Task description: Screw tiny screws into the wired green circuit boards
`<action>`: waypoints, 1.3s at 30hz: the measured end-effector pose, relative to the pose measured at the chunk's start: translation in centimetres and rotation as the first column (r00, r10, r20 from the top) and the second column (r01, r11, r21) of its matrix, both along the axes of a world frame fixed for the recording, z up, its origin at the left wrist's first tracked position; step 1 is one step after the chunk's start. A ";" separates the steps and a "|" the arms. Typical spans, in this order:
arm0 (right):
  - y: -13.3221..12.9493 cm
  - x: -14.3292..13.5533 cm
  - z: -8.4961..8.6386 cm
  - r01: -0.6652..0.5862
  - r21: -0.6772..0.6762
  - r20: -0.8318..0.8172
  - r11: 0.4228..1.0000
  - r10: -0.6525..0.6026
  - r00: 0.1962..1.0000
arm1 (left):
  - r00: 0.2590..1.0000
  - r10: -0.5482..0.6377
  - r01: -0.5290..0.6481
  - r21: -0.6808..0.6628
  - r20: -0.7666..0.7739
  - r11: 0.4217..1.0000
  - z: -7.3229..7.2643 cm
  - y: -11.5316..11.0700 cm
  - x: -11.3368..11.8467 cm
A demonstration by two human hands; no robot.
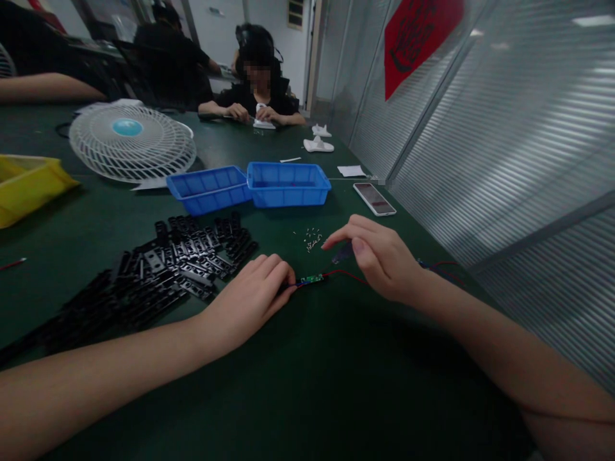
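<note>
My left hand is closed on a dark part at the near end of a small green circuit board. A red wire runs from the board toward my right hand. That hand is closed around a dark, partly see-through tool, whose tip points down toward the board. Small screws lie scattered just beyond the board. Left of my left hand spreads a pile of black plastic parts.
Two blue bins stand beyond the pile. A phone lies at the right, near the glass wall. A white fan grille and yellow bin are at left. A person works across the table.
</note>
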State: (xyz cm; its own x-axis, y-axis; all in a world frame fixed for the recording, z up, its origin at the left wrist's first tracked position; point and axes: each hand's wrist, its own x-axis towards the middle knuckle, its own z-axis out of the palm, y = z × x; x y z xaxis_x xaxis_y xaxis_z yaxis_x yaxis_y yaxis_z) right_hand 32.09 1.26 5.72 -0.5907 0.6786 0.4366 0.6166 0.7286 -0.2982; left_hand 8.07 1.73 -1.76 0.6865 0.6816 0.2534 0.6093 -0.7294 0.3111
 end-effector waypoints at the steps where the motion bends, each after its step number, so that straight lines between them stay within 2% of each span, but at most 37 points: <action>1: -0.1 -0.1 0.0 -0.009 0.001 -0.003 1.000 0.009 1.000 | 1.000 0.002 -0.001 0.046 -0.031 0.999 0.0 -0.1 0.1; 5: -0.5 -0.4 -0.4 0.026 0.027 -0.082 0.999 -0.024 0.996 | 0.986 0.021 0.021 0.248 -0.167 0.969 0.2 -0.6 0.2; 8: -0.4 -0.3 -0.6 0.055 0.080 -0.093 0.995 -0.048 0.994 | 0.974 -0.036 0.109 0.327 -0.222 0.939 0.3 -0.9 0.1; 11: -0.3 -0.1 -0.4 0.045 0.107 -0.072 0.993 -0.037 0.997 | 0.969 -0.105 0.173 0.317 -0.222 0.932 0.3 -1.0 -0.1; 16: -0.3 0.2 0.6 0.047 0.027 -0.039 0.999 -0.046 0.998 | 0.990 -0.046 0.075 0.224 -0.132 0.972 0.1 -0.9 0.1; 20: -0.4 0.3 1.6 0.037 0.029 -0.037 0.999 -0.036 0.999 | 0.995 -0.069 0.081 0.169 -0.075 0.982 -0.2 -0.7 0.2; 26: -0.7 0.4 2.6 0.156 0.090 0.085 0.984 -0.164 0.983 | 0.995 -0.073 0.082 0.133 -0.075 0.988 -0.2 -0.5 0.1; 32: -1.0 0.2 2.6 0.198 0.065 0.179 0.978 -0.206 0.962 | 0.993 -0.079 0.090 0.140 -0.083 0.986 -0.1 -0.6 0.1; 39: -0.5 0.4 1.4 0.256 0.195 0.321 0.947 -0.308 0.896 | 0.991 -0.091 0.106 0.167 -0.093 0.980 0.1 -0.6 0.2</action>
State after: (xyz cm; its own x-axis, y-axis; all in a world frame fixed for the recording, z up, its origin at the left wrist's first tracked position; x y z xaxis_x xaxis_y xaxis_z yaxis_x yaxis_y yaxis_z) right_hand 32.45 0.79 7.15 -0.5140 0.7844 0.3472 0.8473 0.5274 0.0631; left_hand 8.25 1.09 -1.69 0.7722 0.5610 0.2985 0.5503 -0.8252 0.1272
